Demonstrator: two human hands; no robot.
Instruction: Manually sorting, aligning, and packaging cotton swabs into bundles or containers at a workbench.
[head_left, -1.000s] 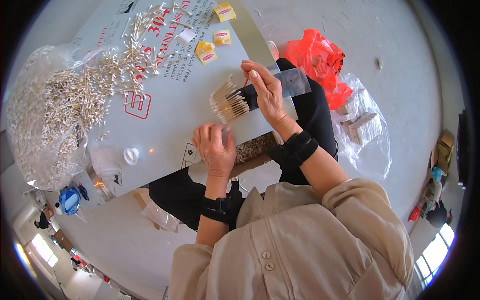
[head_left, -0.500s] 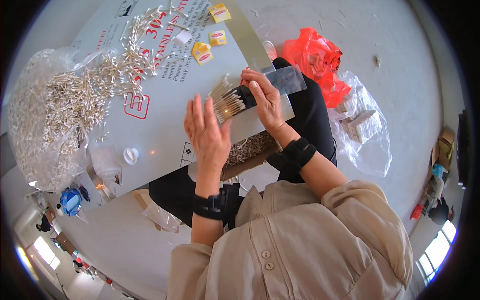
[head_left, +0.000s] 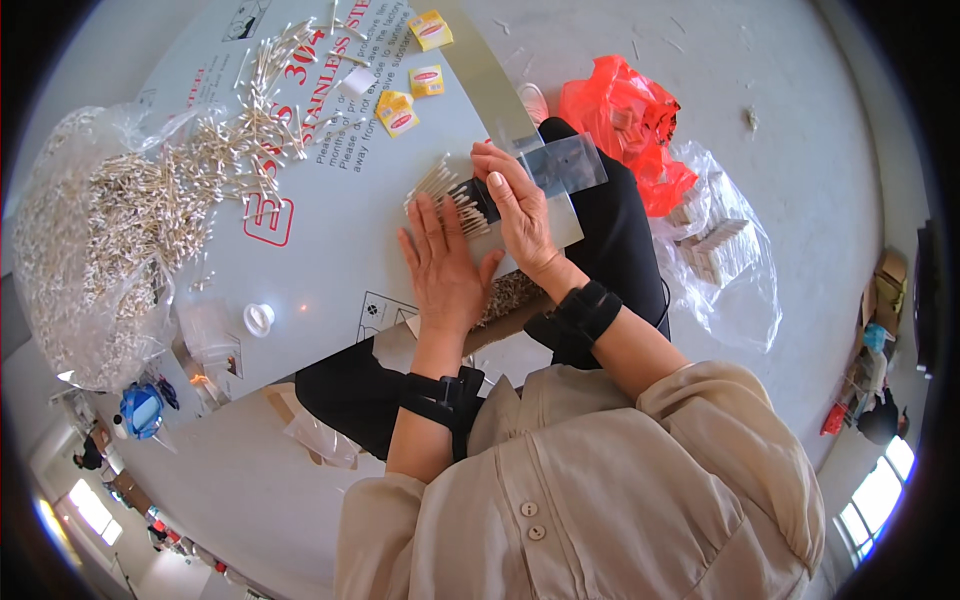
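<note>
A fanned bundle of cotton swabs (head_left: 468, 212) lies on the near right part of the table, over a dark strip. My left hand (head_left: 445, 272) rests on its left end, fingers stretched out and fairly flat, covering some of the swabs. At the other end, my right hand (head_left: 522, 210) is closed over a clear plastic packet (head_left: 568, 165), whose transparent end sticks out to the right beyond the table edge. The fingertips of that hand are partly hidden. Whether the swabs lie inside the packet or only against it, I cannot tell.
A large clear bag (head_left: 60, 270) spills loose swabs (head_left: 150, 205) over the table's left. Several yellow boxes (head_left: 427, 80) lie at the back; a white round cap (head_left: 258, 319) sits nearer. A box of swabs (head_left: 510, 298) is below the edge. A red bag (head_left: 625, 115) lies right.
My left hand has moved right and slightly down, its fingers now lying over the left end of the swabs. My right hand has stayed on the packet, shifting slightly left.
</note>
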